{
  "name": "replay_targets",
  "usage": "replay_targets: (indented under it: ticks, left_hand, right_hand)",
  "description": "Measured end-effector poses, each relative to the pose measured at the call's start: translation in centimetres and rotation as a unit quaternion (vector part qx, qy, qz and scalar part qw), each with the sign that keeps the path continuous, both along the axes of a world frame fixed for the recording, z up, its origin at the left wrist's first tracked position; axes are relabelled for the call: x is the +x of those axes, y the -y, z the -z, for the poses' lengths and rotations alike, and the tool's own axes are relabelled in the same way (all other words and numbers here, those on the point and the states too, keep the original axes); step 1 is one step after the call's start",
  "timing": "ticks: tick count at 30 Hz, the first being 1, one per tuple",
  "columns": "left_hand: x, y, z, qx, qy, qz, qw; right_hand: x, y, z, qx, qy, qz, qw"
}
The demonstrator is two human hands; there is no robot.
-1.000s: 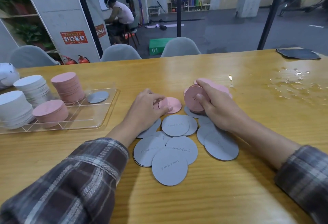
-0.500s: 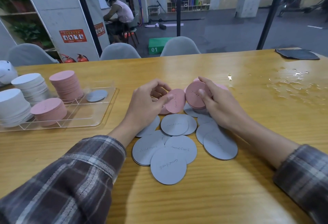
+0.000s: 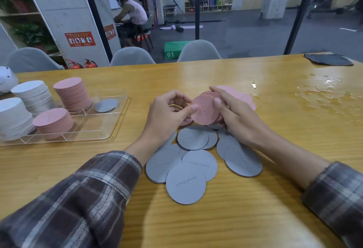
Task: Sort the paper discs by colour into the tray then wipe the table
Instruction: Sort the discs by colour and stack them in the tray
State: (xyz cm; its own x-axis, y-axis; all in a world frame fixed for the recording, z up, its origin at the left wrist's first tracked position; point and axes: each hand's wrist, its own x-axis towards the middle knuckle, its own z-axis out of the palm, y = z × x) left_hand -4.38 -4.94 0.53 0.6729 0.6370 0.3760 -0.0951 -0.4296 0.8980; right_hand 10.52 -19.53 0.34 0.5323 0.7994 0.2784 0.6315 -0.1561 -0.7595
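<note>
The step in hand looks to be gathering the pink discs point(image 3: 205, 113) into one bundle for the tray point(image 3: 94, 127). Both hands meet a little to the right of the tray, raised just off the tabletop point(image 3: 235, 218). The right hand point(image 3: 235, 118) is curled round a small stack of pink discs held on edge, thumb laid on the front face. The left hand point(image 3: 169, 114), fingers bent, pinches the left edge of that front disc.

To do it well, I'd square the edges with the left thumb before letting go. The right grip should be firm but not so tight that the paper bows. The loose pink ones point(image 3: 241, 94) lying further right of the tray could join the bundle before it goes across. They belong with the two pink stacks point(image 3: 72, 94) in the tray, not with the white stacks point(image 3: 33, 94) at its left end.

The discs are thin, matte, flat circles, some with faint handwriting. The grey discs point(image 3: 186, 182) lie fanned and overlapping to the right of the tray, nearer the person than the hands. A single grey disc point(image 3: 106, 105) sits in the tray's far right compartment. Far to the right of the tray a water spill point(image 3: 324, 94) glistens, with a dark cloth point(image 3: 328, 60) beyond it, so paper is best kept off that side.
</note>
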Motion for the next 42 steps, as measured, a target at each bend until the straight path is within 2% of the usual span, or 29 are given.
replay_targets:
  ticks: [3, 8, 11, 13, 14, 16, 17, 23, 26, 31, 36, 42]
  left_hand:
    - [0.1, 0.5, -0.2, -0.006, -0.001, -0.015, 1.0]
    - [0.1, 0.6, -0.3, 0.005, -0.017, -0.006, 1.0]
    - [-0.4, -1.1, -0.1, 0.16, -0.051, -0.066, 0.983]
    - [-0.8, -2.8, 0.3, 0.256, -0.121, -0.108, 0.953]
    - [-0.9, -3.5, 0.6, 0.274, -0.176, -0.113, 0.939]
    - [-1.2, -4.2, 1.1, 0.266, -0.264, -0.101, 0.922]
    - [-1.3, -4.2, 1.1, 0.26, -0.277, -0.091, 0.921]
    - [-1.1, -4.0, 0.8, 0.247, -0.236, -0.073, 0.937]
    - [-1.0, -3.6, 0.6, 0.222, -0.177, -0.067, 0.957]
    - [-0.8, -3.1, -0.1, 0.094, -0.072, -0.013, 0.993]
    - [-0.7, -2.0, -0.7, 0.007, -0.014, 0.03, 0.999]
    - [0.2, -0.4, 0.1, 0.046, -0.019, 0.009, 0.999]
  right_hand:
    - [-0.4, 0.0, -0.2, -0.008, 0.002, -0.021, 1.0]
    - [-0.7, 0.1, -0.4, -0.036, 0.071, -0.032, 0.996]
    - [-0.3, 0.1, -0.4, -0.04, 0.108, -0.009, 0.993]
    - [0.3, 0.2, -0.4, -0.059, 0.138, 0.004, 0.989]
    - [0.5, 0.2, -0.3, -0.074, 0.148, 0.006, 0.986]
    - [0.6, 0.1, -0.2, -0.099, 0.156, 0.004, 0.983]
    - [0.7, 0.1, -0.1, -0.107, 0.157, 0.003, 0.982]
    - [0.8, 0.1, -0.1, -0.097, 0.147, 0.007, 0.984]
    - [1.0, 0.1, -0.1, -0.065, 0.12, 0.021, 0.99]
    - [1.2, 0.2, -0.3, -0.039, 0.079, 0.039, 0.995]
    - [1.0, 0.1, -0.3, -0.025, 0.048, 0.028, 0.998]
    - [0.4, -0.2, -0.1, -0.016, -0.019, -0.012, 1.0]
